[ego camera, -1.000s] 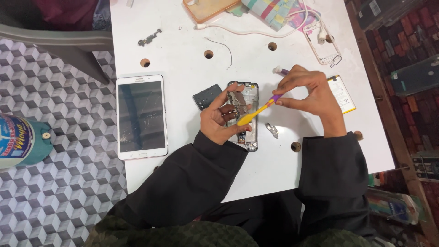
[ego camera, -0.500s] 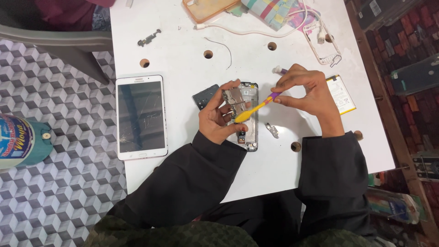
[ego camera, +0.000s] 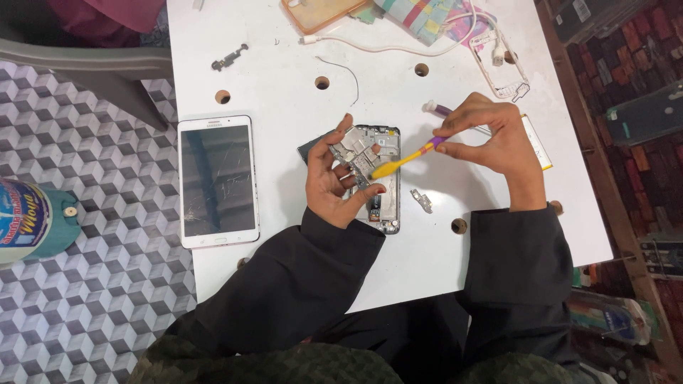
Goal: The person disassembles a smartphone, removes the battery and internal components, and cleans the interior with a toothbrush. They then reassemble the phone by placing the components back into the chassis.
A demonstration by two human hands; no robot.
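yellow plastic, with a purple end: a small toothbrush (ego camera: 405, 161) is pinched in the fingers of the right hand (ego camera: 494, 146), its head laid on a small circuit board (ego camera: 353, 151) that the left hand (ego camera: 334, 181) holds between thumb and curled fingertips. that board sits just above an opened phone (ego camera: 380, 178), back cover off, lying near the middle of the white table (ego camera: 284, 71).

the step in hand looks like brushing the board clean; by my reading the next stroke calls for light pressure along the board's face while the left grip keeps it from tipping.

counted outward: 1 brush, 1 loose board, 1 opened phone, 1 small metal bracket (ego camera: 422, 200) just right of the phone, 1 white tablet (ego camera: 217, 181) with a cracked screen to the left, 1 phone battery (ego camera: 535, 141) partly hidden behind the right hand, 1 purple-capped tube (ego camera: 435, 109) above that hand, 1 orange phone case (ego camera: 320, 11) at the far edge, and 1 white cable (ego camera: 398, 48) running along there.
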